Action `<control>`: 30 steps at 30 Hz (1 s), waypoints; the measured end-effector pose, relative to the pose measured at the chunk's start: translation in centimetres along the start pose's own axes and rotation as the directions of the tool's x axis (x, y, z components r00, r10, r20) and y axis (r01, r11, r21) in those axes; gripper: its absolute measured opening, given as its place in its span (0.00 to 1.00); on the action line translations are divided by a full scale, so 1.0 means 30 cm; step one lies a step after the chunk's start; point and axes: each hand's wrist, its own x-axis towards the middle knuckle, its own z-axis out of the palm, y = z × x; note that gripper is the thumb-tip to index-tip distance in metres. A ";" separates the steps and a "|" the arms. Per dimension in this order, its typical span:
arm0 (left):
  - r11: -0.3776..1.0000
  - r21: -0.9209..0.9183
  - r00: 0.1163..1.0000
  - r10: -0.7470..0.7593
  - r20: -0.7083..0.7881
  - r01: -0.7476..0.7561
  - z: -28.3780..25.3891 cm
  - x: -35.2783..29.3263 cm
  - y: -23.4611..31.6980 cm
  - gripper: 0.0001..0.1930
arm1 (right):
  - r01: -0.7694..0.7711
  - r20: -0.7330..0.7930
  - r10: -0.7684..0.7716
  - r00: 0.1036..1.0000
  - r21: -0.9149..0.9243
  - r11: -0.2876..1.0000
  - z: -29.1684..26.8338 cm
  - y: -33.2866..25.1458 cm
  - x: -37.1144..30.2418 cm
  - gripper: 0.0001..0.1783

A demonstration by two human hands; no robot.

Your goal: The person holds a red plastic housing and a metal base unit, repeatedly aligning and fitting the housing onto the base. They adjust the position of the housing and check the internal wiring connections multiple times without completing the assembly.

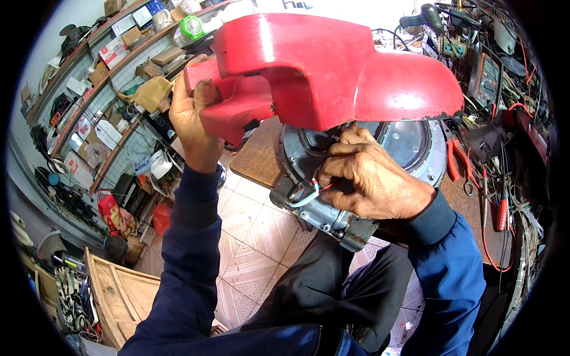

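My left hand (195,118) is closed on the left end of a large, glossy red cover (323,71) with chipped edges. The cover is raised and tilted over a round grey metal housing (437,155), hiding its far side. Beneath the cover's lower edge, my right hand (383,181) has its fingers bent and pinched at thin wires (316,185). These come from a pale blue cable (304,201) at the housing's near left. The fingertips partly hide the wire ends. Dark brackets (358,233) stick out from the housing's near side.
The housing rests on a brown wooden bench (258,159). To its right lie red-handled pliers (455,160), test leads (502,213), a multimeter (488,77) and tangled cables. Crowded shelves (89,113) line the left, above a wooden frame (119,291) and tiled floor (252,243).
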 end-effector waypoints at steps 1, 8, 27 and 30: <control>1.000 0.003 1.000 -0.002 -0.005 0.002 0.000 -0.001 -0.001 0.31 | -0.006 -0.001 0.007 1.000 0.010 1.000 0.000 -0.001 0.000 0.07; 0.999 0.022 0.999 -0.029 -0.032 0.030 -0.001 -0.006 -0.001 0.32 | -0.096 0.058 0.092 0.994 0.068 0.993 0.011 0.001 0.015 0.14; 0.997 0.058 0.997 -0.054 -0.063 0.058 0.006 -0.012 0.004 0.36 | -0.026 -0.010 0.028 1.000 0.160 0.987 0.020 0.014 0.009 0.14; 0.996 0.044 0.995 -0.073 -0.070 0.077 0.017 -0.006 0.004 0.35 | -0.012 -0.029 0.018 0.999 0.188 0.982 0.018 0.013 0.004 0.12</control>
